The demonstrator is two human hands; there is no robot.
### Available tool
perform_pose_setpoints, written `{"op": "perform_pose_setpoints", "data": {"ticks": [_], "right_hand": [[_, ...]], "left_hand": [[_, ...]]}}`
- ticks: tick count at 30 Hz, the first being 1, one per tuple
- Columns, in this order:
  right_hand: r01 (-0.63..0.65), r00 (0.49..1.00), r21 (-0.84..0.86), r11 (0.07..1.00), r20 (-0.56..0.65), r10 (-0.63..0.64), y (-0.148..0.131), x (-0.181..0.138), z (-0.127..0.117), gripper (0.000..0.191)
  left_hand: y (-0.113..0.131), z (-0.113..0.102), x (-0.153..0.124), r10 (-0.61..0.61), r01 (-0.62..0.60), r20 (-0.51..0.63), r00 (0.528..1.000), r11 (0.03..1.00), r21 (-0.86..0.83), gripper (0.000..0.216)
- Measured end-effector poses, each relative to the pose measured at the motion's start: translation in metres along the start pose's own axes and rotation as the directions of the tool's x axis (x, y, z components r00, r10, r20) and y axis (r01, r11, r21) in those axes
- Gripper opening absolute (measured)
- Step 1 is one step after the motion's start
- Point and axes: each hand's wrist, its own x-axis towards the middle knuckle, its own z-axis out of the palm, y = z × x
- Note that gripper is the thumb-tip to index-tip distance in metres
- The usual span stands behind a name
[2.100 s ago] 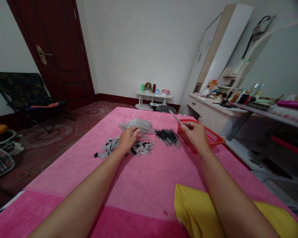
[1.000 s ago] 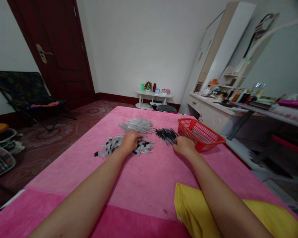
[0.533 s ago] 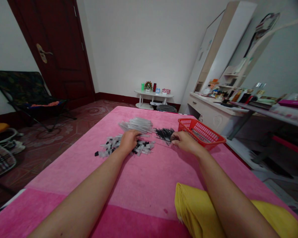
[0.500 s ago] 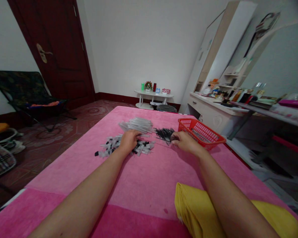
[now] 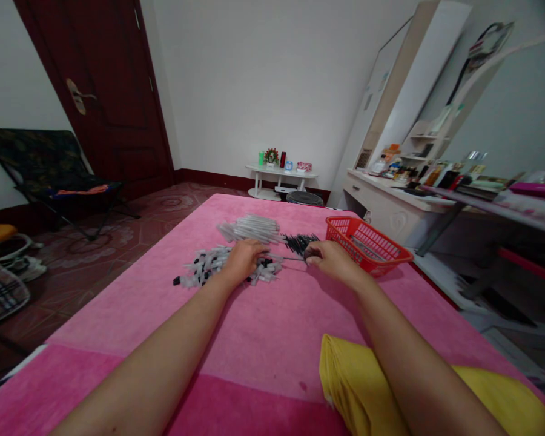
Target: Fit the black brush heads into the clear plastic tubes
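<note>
My left hand [image 5: 245,259] is over a pile of black and whitish pen caps [image 5: 203,266], its fingers curled and pinched, facing right. What they hold is too small and blurred to make out. My right hand [image 5: 324,257] is closed on the right end of a thin pen refill [image 5: 293,259], which points left toward my left fingers. Whether its tip touches anything there I cannot tell. Just behind lie a bundle of clear pen barrels [image 5: 257,227] and a heap of dark refills [image 5: 300,243].
A red plastic basket [image 5: 379,257] with slim items inside stands right of my right hand. Pink cloth [image 5: 263,339] covers the table. Folded yellow fabric [image 5: 354,375] lies near front right, under my right forearm. A dressing table [image 5: 390,200] stands beyond the right edge.
My right hand has moved left and slightly nearer from the dark refill heap, now with a refill in it. My left hand has shifted a little right.
</note>
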Motion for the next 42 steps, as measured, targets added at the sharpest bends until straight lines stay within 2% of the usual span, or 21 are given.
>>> {"op": "perform_pose_setpoints", "data": {"ticks": [2,4,6,8,9,11,14,17,19,21,25,26,30,33,37,42], "right_hand": [[-0.005,0.997,0.049,0.999,-0.076,0.009,-0.008,0.002,0.004,0.013],[-0.024,0.967,0.149,0.988,-0.246,0.061,-0.016,0.003,0.010,0.020],[-0.019,0.891,0.254,0.967,-0.435,0.132,-0.022,0.005,0.016,0.031],[0.017,0.833,0.306,0.952,-0.531,0.156,-0.025,0.006,0.023,0.033],[0.036,0.833,0.310,0.950,-0.535,0.143,-0.026,0.006,0.027,0.030],[0.086,0.878,0.277,0.957,-0.476,0.059,-0.028,0.005,0.036,0.022],[0.229,0.939,0.157,0.961,-0.295,-0.176,-0.034,0.001,0.052,0.016],[0.387,0.919,0.060,0.920,-0.107,-0.380,-0.043,-0.005,0.066,0.036],[0.438,0.899,0.055,0.897,-0.036,-0.437,-0.047,-0.008,0.072,0.048],[0.448,0.894,0.069,0.891,-0.012,-0.449,-0.050,-0.009,0.074,0.047],[0.418,0.908,0.019,0.908,0.003,-0.418,-0.050,-0.008,0.070,0.014],[0.393,0.919,-0.015,0.919,-0.001,-0.393,-0.049,-0.008,0.069,0.012],[0.243,0.966,-0.169,0.955,-0.051,-0.254,-0.044,-0.006,0.070,0.012],[0.166,0.979,-0.225,0.960,-0.078,-0.187,-0.039,-0.005,0.075,0.010],[0.145,0.980,-0.234,0.961,-0.097,-0.171,-0.035,-0.002,0.078,0.020],[0.148,0.978,-0.253,0.956,-0.104,-0.179,-0.042,0.003,0.080,0.019]], "left_hand": [[0.002,0.001,0.000,-0.010,0.008,-0.040,0.999,0.999,-0.049,0.033],[0.000,0.002,0.000,-0.077,0.064,-0.123,0.989,0.992,-0.107,0.032],[-0.006,0.003,0.001,-0.188,0.146,-0.234,0.954,0.972,-0.185,0.030],[-0.012,0.002,0.001,-0.314,0.218,-0.337,0.888,0.931,-0.294,0.026],[-0.015,0.002,0.002,-0.373,0.243,-0.376,0.848,0.904,-0.351,0.025],[-0.019,0.000,0.002,-0.465,0.264,-0.427,0.775,0.853,-0.450,0.024],[-0.020,-0.001,0.003,-0.524,0.259,-0.450,0.723,0.809,-0.527,0.024],[-0.018,-0.002,0.003,-0.526,0.255,-0.440,0.728,0.804,-0.538,0.024],[-0.017,-0.003,0.003,-0.518,0.254,-0.436,0.736,0.809,-0.531,0.024],[-0.017,-0.003,0.002,-0.515,0.256,-0.436,0.738,0.811,-0.525,0.024],[-0.017,-0.002,0.002,-0.526,0.263,-0.438,0.729,0.806,-0.529,0.024],[-0.018,-0.001,0.002,-0.525,0.263,-0.438,0.729,0.807,-0.529,0.024],[-0.020,0.001,0.001,-0.516,0.266,-0.432,0.739,0.814,-0.517,0.024],[-0.021,0.002,0.001,-0.505,0.266,-0.423,0.753,0.821,-0.506,0.024],[-0.020,0.003,0.001,-0.482,0.273,-0.426,0.766,0.843,-0.463,0.023],[-0.018,0.004,0.000,-0.460,0.264,-0.430,0.777,0.858,-0.440,0.023]]}}
